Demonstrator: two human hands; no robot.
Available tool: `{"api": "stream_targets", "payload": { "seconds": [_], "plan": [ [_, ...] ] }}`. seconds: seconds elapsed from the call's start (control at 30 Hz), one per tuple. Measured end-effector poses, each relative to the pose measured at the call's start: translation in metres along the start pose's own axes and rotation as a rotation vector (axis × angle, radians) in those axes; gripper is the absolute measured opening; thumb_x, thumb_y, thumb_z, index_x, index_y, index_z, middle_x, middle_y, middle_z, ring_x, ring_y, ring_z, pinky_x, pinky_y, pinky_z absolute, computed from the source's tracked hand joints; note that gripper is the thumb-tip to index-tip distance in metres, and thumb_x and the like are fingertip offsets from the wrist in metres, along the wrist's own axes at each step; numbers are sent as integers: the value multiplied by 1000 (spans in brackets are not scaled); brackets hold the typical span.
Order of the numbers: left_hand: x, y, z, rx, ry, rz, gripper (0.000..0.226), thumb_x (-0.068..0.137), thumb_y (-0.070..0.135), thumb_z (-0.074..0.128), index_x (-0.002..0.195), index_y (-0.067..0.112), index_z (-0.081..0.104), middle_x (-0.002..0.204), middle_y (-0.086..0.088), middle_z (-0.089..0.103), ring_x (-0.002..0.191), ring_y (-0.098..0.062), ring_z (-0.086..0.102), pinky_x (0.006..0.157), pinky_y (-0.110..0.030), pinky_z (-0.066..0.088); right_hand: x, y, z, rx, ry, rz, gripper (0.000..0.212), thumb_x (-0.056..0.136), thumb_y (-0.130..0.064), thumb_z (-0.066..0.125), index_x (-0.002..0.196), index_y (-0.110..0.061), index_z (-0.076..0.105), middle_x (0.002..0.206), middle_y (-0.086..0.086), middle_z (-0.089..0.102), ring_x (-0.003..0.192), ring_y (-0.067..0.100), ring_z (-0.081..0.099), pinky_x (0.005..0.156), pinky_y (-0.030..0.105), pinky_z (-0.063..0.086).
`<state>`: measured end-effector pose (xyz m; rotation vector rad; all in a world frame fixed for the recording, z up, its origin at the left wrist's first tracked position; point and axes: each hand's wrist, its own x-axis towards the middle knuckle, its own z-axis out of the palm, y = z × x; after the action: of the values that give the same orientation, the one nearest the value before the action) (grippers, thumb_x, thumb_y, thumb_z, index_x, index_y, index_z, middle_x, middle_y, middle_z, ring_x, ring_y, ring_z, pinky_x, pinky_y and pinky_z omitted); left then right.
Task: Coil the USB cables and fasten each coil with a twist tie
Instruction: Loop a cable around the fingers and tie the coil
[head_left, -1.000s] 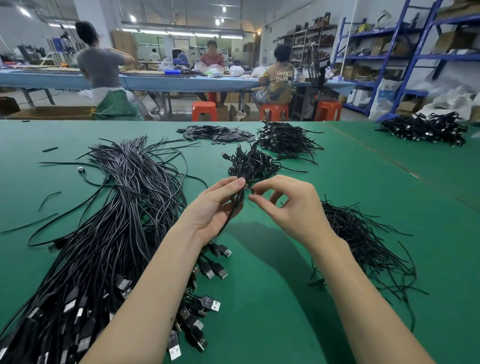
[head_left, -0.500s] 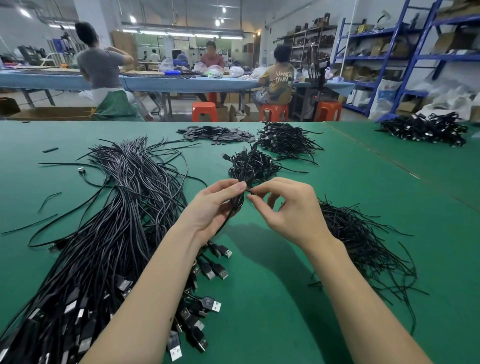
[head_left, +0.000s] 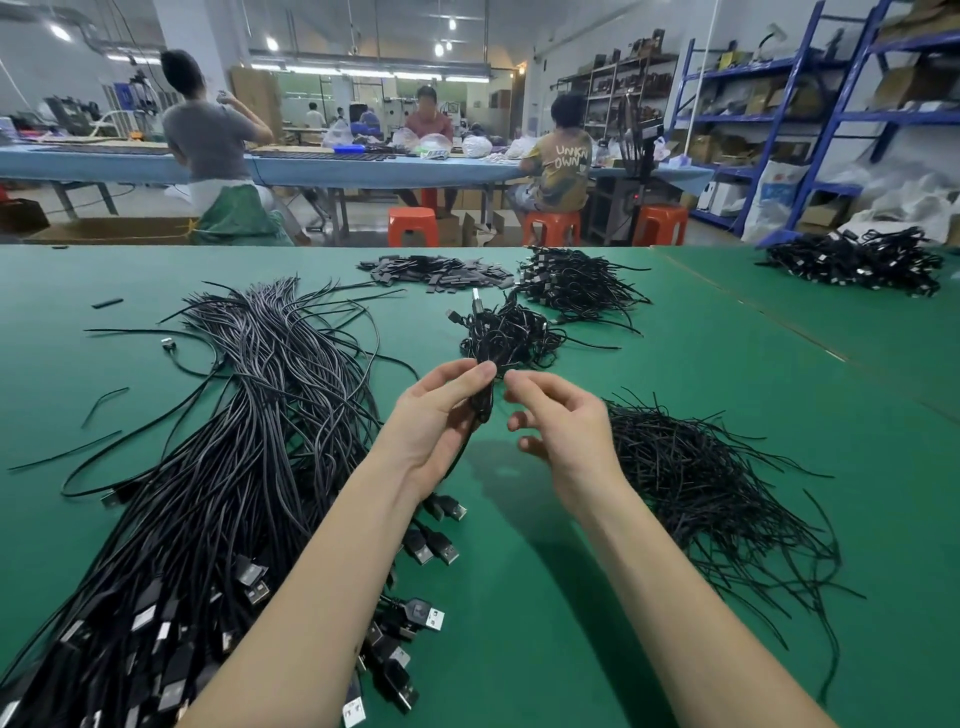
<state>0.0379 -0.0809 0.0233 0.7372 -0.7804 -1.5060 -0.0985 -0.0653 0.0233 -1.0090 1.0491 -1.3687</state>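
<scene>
Coiled cable at frame centre, gripped in my left hand; my right hand, fingers curled, pinches the twist tie, too thin to see.

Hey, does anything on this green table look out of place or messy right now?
Mostly orderly piles. A few strays lie apart from the big cable bundle at the table's left: a loose cable with a small plug, two short black strands, and a small black piece near the far edge.

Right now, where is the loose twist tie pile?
In the head view, the twist tie pile lies on the green table, right of the right hand.
</scene>
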Motion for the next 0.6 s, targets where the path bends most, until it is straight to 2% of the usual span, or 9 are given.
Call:
{"api": "stream_targets", "payload": {
  "seconds": [0.1,0.2,0.27,0.37,0.47,0.53,0.6],
  "plan": [
    [1,-2,3,-17,54,-78,29,66,14,79,93,13,66,67,1,68,55,-7,60,55,-19,52,4,8,-11,-403,116,-420,15,85,-25,82,96,-21,73,82,-8,74,61,14,68,54,28,56],
    [2,-4,2,-55,88,-169,23,72,14,79,90,11,66,66,0,65,54,-9,60,54,-20,55,4,18,-20,-739,152,-769,11,86,-26,81,96,-22,76,88,-15,74,65,7,65,65,25,55],
    [2,-5,1,-53,116,-223,14,77,14,79,85,9,69,67,-3,64,55,-11,58,55,-20,55,5,21,-23,-839,195,-896,9,88,-25,79,95,-20,79,89,-13,75,62,5,63,64,26,55],
    [4,-8,1,-26,121,-208,18,74,14,80,87,9,69,67,-2,65,55,-10,59,54,-20,55,8,22,-25,-884,221,-980,5,88,-24,78,90,-20,80,84,-11,75,60,7,63,61,27,54],
    [6,-11,0,59,98,-121,30,67,18,81,93,11,69,67,0,67,57,-10,60,53,-20,52,8,23,-22,-797,202,-846,4,86,-19,79,82,-18,80,75,-10,75,59,8,66,60,24,53],
    [6,-14,-2,116,102,-78,32,65,22,83,93,13,72,72,0,69,61,-11,61,57,-20,52,9,21,-17,-535,152,-507,9,86,-17,78,77,-15,80,67,-6,74,56,8,65,55,20,50],
    [7,-17,-2,214,134,-43,29,68,24,85,93,15,73,77,-3,71,62,-13,61,57,-20,52,10,13,-14,-78,55,-58,8,87,-12,76,80,-9,78,67,1,73,51,9,61,47,17,46]
  ]
}}
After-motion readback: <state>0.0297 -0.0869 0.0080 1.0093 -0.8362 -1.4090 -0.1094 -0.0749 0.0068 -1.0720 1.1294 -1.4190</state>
